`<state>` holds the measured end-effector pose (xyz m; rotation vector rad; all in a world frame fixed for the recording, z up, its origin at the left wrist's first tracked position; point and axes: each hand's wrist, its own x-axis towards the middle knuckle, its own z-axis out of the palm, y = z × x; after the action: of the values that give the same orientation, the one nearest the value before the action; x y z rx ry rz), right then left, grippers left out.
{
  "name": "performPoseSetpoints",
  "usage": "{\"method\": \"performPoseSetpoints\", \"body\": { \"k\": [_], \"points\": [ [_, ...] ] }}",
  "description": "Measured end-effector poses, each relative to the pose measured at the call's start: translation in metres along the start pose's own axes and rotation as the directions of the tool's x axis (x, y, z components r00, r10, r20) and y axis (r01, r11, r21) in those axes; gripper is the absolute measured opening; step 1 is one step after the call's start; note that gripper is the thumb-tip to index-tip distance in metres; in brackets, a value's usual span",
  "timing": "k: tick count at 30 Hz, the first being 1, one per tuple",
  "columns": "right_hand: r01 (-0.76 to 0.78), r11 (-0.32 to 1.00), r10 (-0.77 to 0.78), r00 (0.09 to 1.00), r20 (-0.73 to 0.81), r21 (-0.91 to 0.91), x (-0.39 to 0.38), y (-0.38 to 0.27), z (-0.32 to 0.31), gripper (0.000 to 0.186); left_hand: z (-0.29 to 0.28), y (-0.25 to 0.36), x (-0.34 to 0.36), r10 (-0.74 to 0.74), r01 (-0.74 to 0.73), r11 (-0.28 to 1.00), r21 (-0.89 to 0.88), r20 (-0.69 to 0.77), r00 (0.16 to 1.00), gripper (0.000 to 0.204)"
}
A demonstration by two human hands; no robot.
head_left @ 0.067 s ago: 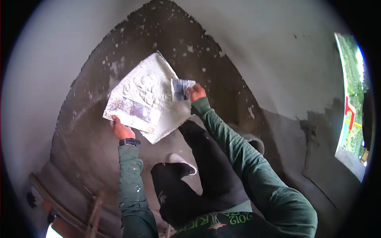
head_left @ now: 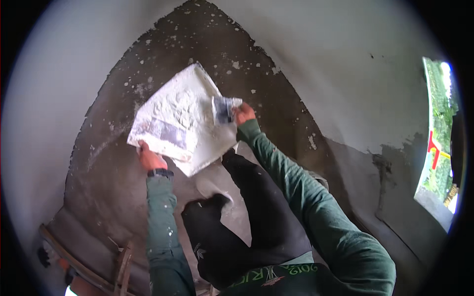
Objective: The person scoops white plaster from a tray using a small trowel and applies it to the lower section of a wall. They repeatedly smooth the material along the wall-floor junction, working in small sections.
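My left hand (head_left: 151, 158) is closed on the near edge of a wide putty blade (head_left: 170, 132), its grey face smeared with white. The blade lies over a white-coated square board (head_left: 206, 154) bearing a lumpy spread of white putty (head_left: 178, 102). Whether my left fingers also grip the board underneath is hidden. My right hand (head_left: 243, 114) is closed around a small putty knife (head_left: 223, 109). The knife's blade, grey and streaked with white, overlaps the board's right edge.
Brown-grey floor (head_left: 123, 167) speckled with white splashes surrounds my legs. Pale walls (head_left: 335, 59) rise on both sides. A wooden frame (head_left: 123, 266) stands at the lower left. An opening (head_left: 437, 128) at the far right shows greenery and a red and yellow object.
My pale shoe has moved forward and left and is now blurred, and my left knee has shifted left. Both hands and the board stay almost in place.
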<state>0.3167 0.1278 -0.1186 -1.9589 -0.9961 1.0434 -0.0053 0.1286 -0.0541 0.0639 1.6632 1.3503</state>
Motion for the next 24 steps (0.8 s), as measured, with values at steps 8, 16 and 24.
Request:
{"method": "performPoseSetpoints", "body": {
  "k": [8,16,24],
  "points": [
    [0.062,0.925,-0.023,0.994,-0.108,0.376,0.394,-0.164,0.161,0.025,0.331,0.123,0.351,0.032,-0.035,0.993,0.111,0.028,0.999,0.044],
    [-0.049,0.968,0.026,0.995,-0.093,-0.248,0.791,-0.009,0.354,0.023,0.555,-0.001,0.738,-0.020,-0.024,0.935,0.353,0.121,0.992,0.055],
    [-0.038,0.731,0.120,0.990,0.073,-0.681,1.114,0.281,0.530,0.021,0.697,-0.286,1.083,-0.117,-0.006,0.910,0.414,0.271,0.956,0.048]
  ]
}}
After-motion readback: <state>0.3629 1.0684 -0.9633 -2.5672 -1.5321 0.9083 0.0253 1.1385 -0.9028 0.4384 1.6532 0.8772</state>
